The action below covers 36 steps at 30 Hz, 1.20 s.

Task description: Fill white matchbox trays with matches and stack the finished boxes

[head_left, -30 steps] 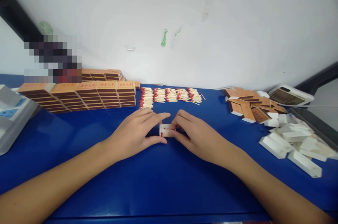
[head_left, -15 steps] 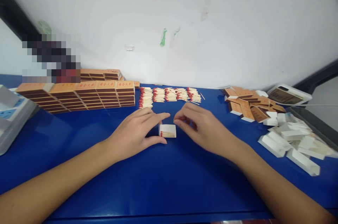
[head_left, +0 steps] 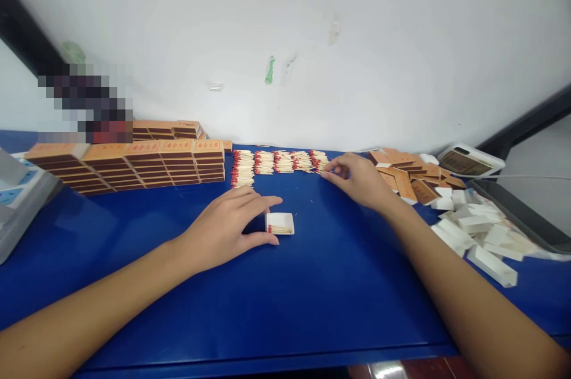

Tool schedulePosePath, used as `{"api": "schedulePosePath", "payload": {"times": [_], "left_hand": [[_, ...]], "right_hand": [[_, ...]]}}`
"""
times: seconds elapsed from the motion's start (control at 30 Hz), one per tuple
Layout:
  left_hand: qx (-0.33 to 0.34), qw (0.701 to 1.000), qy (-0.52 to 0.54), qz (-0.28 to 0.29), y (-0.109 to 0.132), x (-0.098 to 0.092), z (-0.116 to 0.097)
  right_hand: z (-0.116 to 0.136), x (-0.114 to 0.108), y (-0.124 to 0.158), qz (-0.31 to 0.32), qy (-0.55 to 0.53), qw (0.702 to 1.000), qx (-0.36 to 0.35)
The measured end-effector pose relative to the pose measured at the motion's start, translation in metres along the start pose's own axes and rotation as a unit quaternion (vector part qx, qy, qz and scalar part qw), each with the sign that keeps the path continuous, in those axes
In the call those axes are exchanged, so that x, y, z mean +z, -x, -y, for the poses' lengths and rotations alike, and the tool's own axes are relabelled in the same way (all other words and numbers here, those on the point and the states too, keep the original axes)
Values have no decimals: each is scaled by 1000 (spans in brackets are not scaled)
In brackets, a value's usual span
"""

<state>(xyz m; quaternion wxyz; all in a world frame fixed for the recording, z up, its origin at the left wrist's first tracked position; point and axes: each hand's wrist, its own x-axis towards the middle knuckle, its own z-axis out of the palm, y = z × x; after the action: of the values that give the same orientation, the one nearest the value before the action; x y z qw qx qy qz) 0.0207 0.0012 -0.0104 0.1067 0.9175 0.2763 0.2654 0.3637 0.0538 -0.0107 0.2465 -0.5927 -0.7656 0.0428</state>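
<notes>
A small white matchbox tray (head_left: 279,223) with a few red-tipped matches in it lies on the blue table (head_left: 285,296). My left hand (head_left: 227,227) rests beside it, thumb and forefinger clasping its left end. My right hand (head_left: 359,179) is stretched to the back of the table, its fingertips pinched at the right end of a row of match piles (head_left: 276,162) laid along the wall.
Stacked orange matchboxes (head_left: 134,162) stand at the back left, next to a grey device (head_left: 13,200). At the right lie loose orange sleeves (head_left: 408,174), a heap of white trays (head_left: 482,233), a phone in a white case (head_left: 470,160) and a dark tray (head_left: 521,215).
My right hand has left the white tray and moved back and to the right, onto the match piles. My left hand has stayed at the tray.
</notes>
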Motion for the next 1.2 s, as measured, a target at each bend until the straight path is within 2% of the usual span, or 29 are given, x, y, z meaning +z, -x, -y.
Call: {"api": "schedulePosePath", "payload": {"times": [0.2, 0.4, 0.47, 0.57, 0.63, 0.73, 0.87, 1.03, 1.1, 1.2], "left_hand": [[-7, 1000, -6, 4, -1, -1, 0], [-9, 1000, 1, 5, -1, 0, 0], [-3, 1000, 0, 1, -1, 0, 0], [-2, 1000, 0, -6, -1, 0, 0], [-2, 1000, -1, -10, -1, 0, 0], [-8, 1000, -6, -10, -1, 0, 1], [-14, 1000, -9, -4, -1, 1, 2], [-7, 1000, -15, -10, 0, 1, 3], [-8, 1000, -14, -10, 0, 1, 3], [-8, 1000, -6, -5, 0, 1, 2]], "right_hand": [[-2, 8, -1, 37, 12, 999, 4], [-2, 2, 0, 47, 18, 999, -1], [10, -2, 4, 41, 5, 999, -12], [43, -7, 15, 46, -59, 996, -50], [70, -7, 25, 86, -108, 987, -84], [102, -1, 39, 147, -120, 973, -133], [118, 5, 47, 174, -85, 970, -149], [107, 0, 41, 145, -111, 974, -132], [89, -3, 34, 91, -106, 984, -111], [49, -3, 20, -1, -33, 997, -66]]}}
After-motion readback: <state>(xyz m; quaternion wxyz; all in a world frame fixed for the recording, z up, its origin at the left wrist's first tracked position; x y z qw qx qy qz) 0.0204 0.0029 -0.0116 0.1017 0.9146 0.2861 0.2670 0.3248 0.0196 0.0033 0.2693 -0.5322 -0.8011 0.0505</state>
